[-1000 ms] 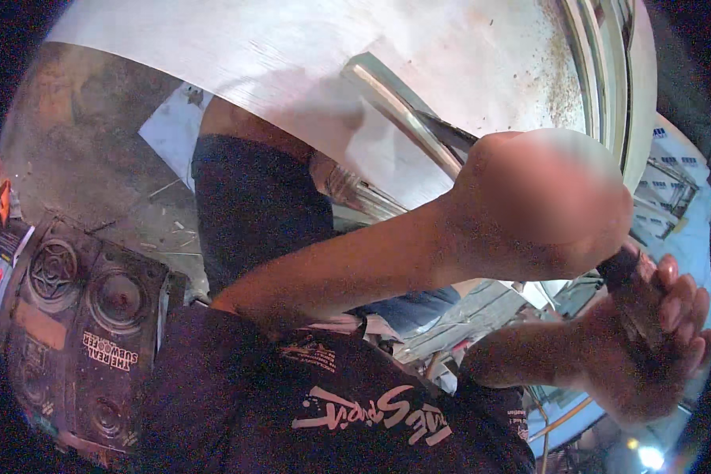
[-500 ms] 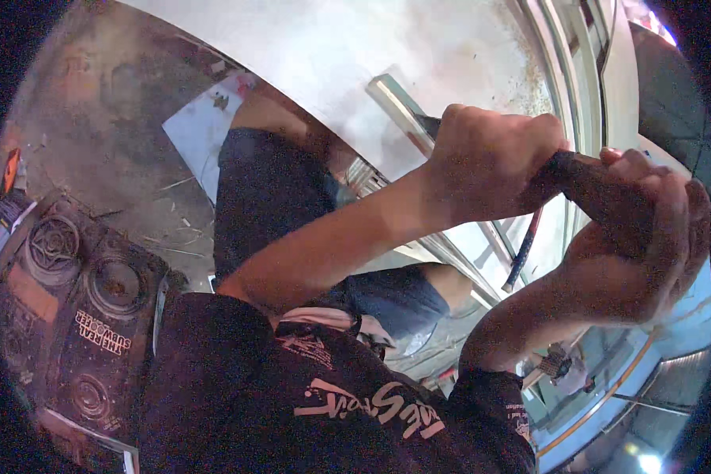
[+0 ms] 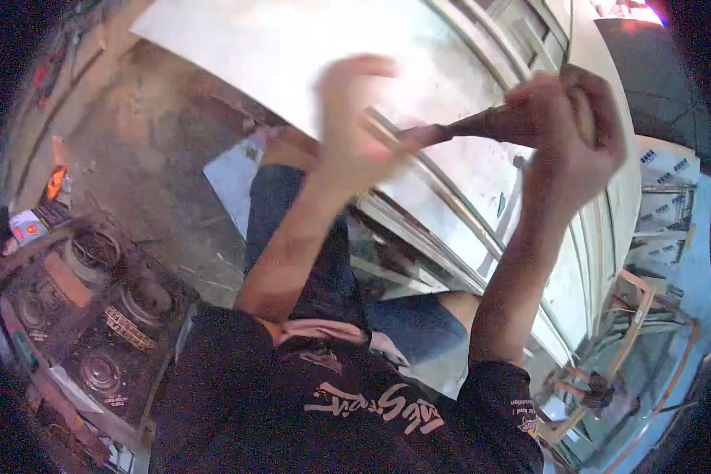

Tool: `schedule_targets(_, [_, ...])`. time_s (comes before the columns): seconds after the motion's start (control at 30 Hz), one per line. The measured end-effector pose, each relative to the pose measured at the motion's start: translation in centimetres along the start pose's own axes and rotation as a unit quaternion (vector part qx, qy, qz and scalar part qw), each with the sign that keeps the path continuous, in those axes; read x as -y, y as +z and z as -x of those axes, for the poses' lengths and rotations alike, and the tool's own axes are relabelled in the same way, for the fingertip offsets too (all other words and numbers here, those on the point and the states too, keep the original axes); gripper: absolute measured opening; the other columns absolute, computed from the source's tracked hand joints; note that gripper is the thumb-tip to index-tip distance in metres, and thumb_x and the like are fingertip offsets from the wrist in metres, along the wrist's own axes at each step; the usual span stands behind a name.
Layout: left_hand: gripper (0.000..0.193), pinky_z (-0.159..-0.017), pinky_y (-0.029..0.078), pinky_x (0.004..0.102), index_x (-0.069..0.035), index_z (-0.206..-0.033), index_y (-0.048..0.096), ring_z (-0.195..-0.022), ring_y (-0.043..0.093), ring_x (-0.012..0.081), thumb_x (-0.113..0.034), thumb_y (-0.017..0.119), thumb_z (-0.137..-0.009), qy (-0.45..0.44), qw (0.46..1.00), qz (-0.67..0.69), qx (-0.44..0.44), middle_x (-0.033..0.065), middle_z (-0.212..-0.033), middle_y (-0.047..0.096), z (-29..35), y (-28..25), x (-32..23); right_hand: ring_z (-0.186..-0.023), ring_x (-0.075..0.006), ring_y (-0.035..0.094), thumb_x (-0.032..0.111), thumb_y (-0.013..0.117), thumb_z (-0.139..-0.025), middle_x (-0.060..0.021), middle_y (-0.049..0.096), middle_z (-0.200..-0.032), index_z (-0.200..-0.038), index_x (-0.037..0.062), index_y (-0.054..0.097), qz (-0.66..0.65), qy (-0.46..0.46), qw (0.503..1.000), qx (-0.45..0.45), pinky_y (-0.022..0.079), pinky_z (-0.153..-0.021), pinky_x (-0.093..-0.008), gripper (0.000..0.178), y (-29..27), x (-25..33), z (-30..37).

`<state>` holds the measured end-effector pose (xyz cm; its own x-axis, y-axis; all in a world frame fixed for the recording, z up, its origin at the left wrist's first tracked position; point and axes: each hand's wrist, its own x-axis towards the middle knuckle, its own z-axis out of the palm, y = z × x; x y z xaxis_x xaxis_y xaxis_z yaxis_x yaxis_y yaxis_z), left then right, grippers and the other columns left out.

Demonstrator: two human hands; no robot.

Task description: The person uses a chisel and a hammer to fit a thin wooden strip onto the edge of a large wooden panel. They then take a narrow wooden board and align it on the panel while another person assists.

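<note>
A dark, elongated tool [image 3: 482,126] with a narrow neck is in my right hand [image 3: 565,126]; the fingers wrap its thick end. Its kind I cannot make out. The narrow end points left toward my left hand [image 3: 351,118], which is blurred, with the fingers bent and a wide gap to the thumb. The thumb is close to the tool's tip; whether they touch is unclear. Below my left hand, long pale metal strips [image 3: 458,207] run diagonally across a white panel [image 3: 253,59].
Dusty black speakers [image 3: 95,324] stand at the lower left, beside a small orange thing [image 3: 58,170]. A white sheet [image 3: 233,178] lies on the brown floor [image 3: 162,103]. At the right are a wooden frame [image 3: 640,312] and a blue surface [image 3: 703,284]. Another person [image 3: 596,391] is at the lower right.
My left hand has come off the tool and moved left, its fingers opening. My right hand has moved up and left with the tool. The view has shifted.
</note>
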<state>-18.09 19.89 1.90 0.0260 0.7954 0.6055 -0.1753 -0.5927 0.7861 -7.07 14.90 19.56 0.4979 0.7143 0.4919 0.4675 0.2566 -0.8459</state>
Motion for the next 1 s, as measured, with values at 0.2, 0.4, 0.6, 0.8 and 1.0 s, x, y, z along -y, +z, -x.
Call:
schedule_targets(0.2, [0.069,-0.095,0.048,0.0398,0.006,-0.134,0.031,-0.113,0.055,0.0279,-0.017,0.075,-0.087,-0.341,0.886,0.082,-0.302,0.0221,-0.138,0.043,-2.0,-13.6,9.5,-0.057,-0.0081,0.055,0.009,0.07,-0.074,-0.0032,0.057,-0.061,-0.076,0.0015,0.062,0.053,0.01,0.999,-0.004,0.047,-0.054,-0.0246,0.011,-0.4,-0.9,-0.3])
schedule_targets(0.4, [0.056,-0.094,0.047,0.0361,0.009,-0.131,0.033,-0.111,0.055,0.0239,-0.022,0.064,-0.095,-0.312,0.915,-0.105,-0.234,0.0206,-0.134,0.045,-1.2,-10.7,10.0,-0.058,-0.0103,0.056,0.011,0.069,-0.073,-0.0059,0.058,-0.062,-0.077,0.0014,0.063,0.026,0.03,0.999,-0.016,0.049,-0.058,-0.0266,0.012,-2.6,-1.4,1.1])
schedule_targets(0.6, [0.05,-0.104,0.039,0.0376,0.01,-0.119,0.031,-0.117,0.049,0.0252,-0.025,0.059,-0.098,-0.344,0.916,-0.115,-0.172,0.0257,-0.125,0.045,1.6,-8.8,7.2,-0.062,-0.013,0.064,0.004,0.067,-0.082,-0.0058,0.064,-0.069,-0.084,0.0,0.061,0.07,0.047,0.996,0.0,0.053,-0.056,-0.0263,0.008,-7.1,-1.1,1.0])
schedule_targets(0.8, [0.044,-0.105,0.037,0.0386,0.011,-0.12,0.03,-0.122,0.047,0.0274,-0.019,0.055,-0.1,-0.371,0.923,-0.073,-0.069,0.0259,-0.13,0.042,6.8,-4.6,1.8,-0.055,-0.0095,0.058,0.001,0.063,-0.081,-0.0047,0.06,-0.063,-0.076,0.0022,0.057,-0.025,0.146,0.989,-0.021,0.048,-0.048,-0.0256,0.008,-14.1,0.9,4.0])
schedule_targets(1.0, [0.042,-0.101,0.041,0.0362,0.007,-0.12,0.04,-0.112,0.052,0.0228,-0.021,0.062,-0.098,-0.362,0.926,-0.104,-0.005,0.0189,-0.123,0.052,10.9,-3.2,0.1,-0.068,-0.0164,0.066,0.003,0.069,-0.083,-0.0084,0.064,-0.072,-0.087,0.0001,0.061,0.007,0.066,0.998,-0.011,0.056,-0.066,-0.0299,0.009,-19.7,-0.3,5.6])
